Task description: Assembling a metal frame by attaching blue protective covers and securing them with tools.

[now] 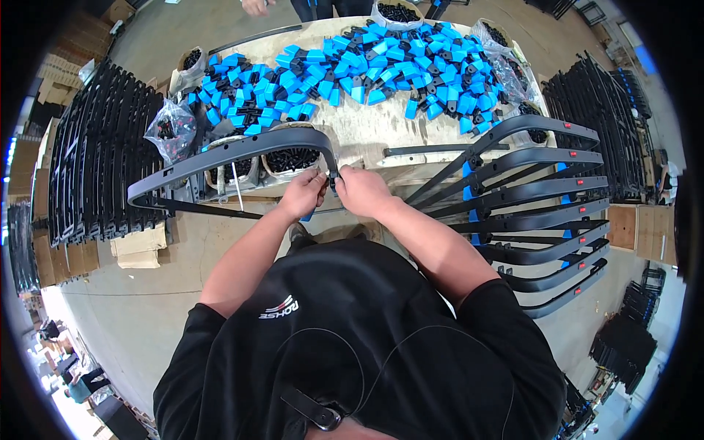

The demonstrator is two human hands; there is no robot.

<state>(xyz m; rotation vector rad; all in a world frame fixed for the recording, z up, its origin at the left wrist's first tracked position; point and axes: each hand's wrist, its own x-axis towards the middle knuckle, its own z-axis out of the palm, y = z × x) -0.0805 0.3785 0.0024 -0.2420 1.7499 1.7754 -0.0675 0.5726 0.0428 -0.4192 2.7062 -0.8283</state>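
A black bent metal frame [242,145] extends from the left over the table's near edge, its curved corner coming down between my hands. My left hand [304,193] is closed just left of that corner, its fingertips pinched together; what they hold is hidden. A bit of blue [308,216] shows beneath it. My right hand [362,191] is closed on the frame's lower end from the right, thumb and fingers against a small dark part there. Both hands are close together, in front of my body.
Many blue-and-black plastic pieces [359,62] cover the wooden table [352,125]. Tubs of small black parts [291,159] stand along its edges. Several similar black frames [543,192] are racked at right on blue-padded supports. Frame stacks [103,154] stand at left. Another person's hand [257,6] appears across the table.
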